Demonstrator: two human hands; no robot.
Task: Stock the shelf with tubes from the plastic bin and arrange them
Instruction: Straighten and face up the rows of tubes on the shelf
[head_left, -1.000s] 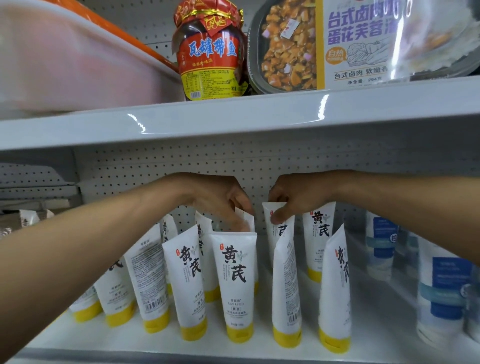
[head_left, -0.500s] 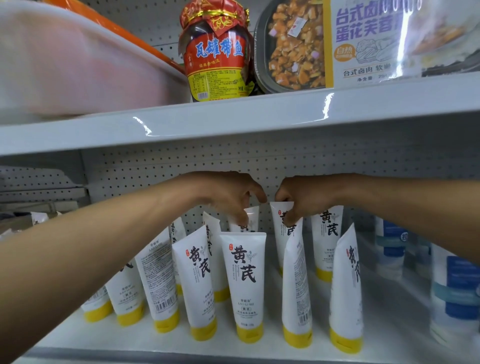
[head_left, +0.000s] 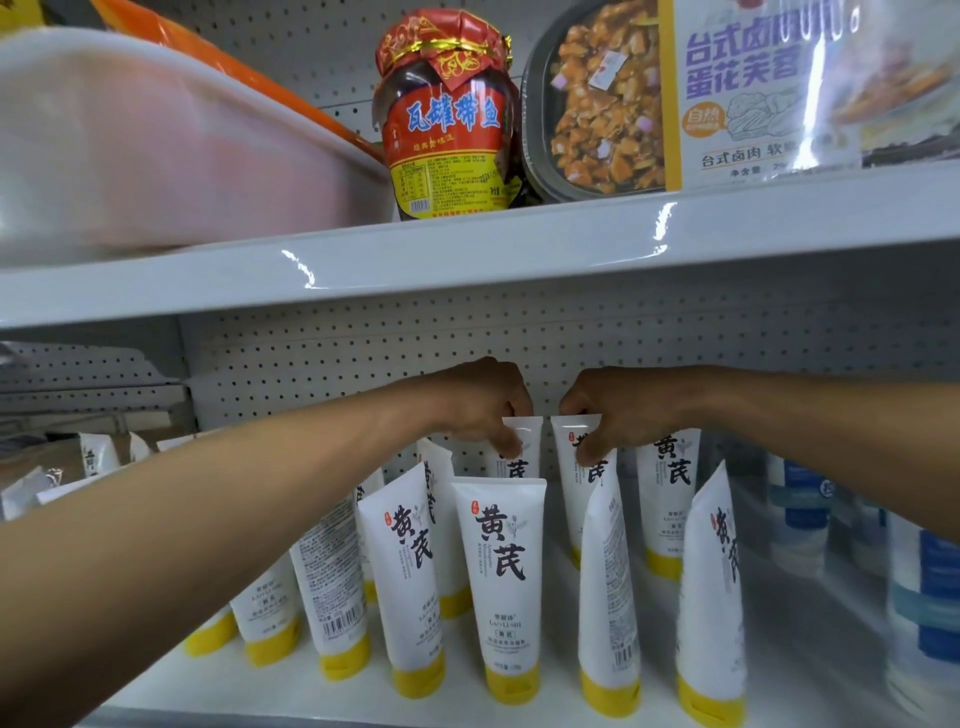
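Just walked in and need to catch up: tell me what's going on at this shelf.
A person is arranging white tubes with yellow caps on the lower shelf. The left hand pinches the top of one back-row tube, and the right hand has the same grip on the tube beside it; both stand upright. More stand in front, some turned sideways or showing the back label. The plastic bin sits on the shelf above, beside a jar.
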